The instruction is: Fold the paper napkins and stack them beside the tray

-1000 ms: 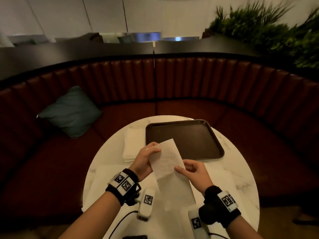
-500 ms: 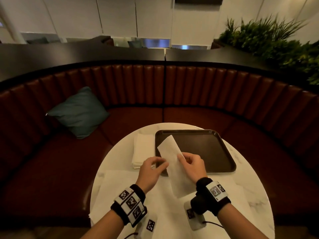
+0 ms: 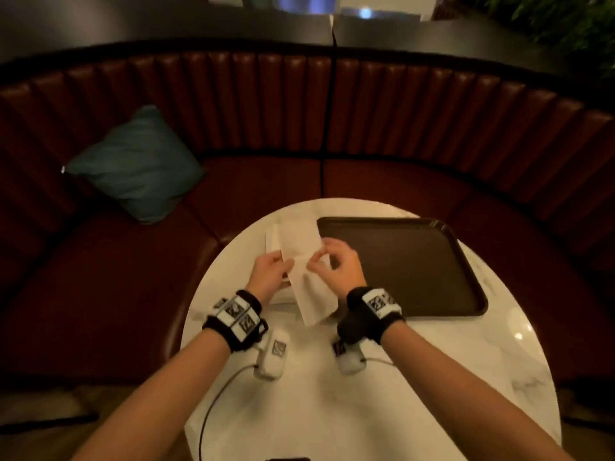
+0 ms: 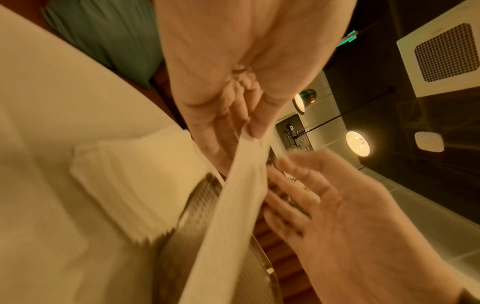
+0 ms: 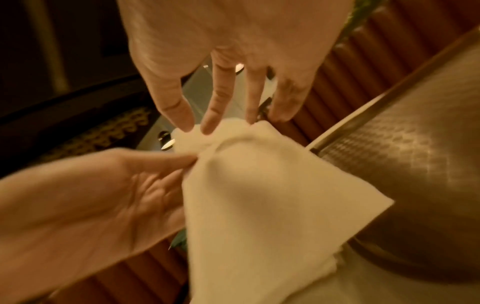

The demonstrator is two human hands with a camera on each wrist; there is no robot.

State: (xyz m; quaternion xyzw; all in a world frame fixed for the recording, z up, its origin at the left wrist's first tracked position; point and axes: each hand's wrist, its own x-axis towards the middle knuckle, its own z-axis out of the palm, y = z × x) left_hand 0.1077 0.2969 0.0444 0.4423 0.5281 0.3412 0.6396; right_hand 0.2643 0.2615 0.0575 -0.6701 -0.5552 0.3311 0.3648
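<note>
Two hands, the left hand [image 3: 270, 272] and right hand [image 3: 336, 263], pinched one folded napkin [image 3: 307, 277] above the napkin stack [image 3: 273, 237] just left of the tray [image 3: 416, 261] on the tabletop [image 3: 432, 377]

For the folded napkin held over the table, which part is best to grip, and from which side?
Grip the folded napkin on its two long edges near the far end, one from each side, as the left hand and right hand pinch it. It is a thin limp strip, and its near end hangs free.
</note>
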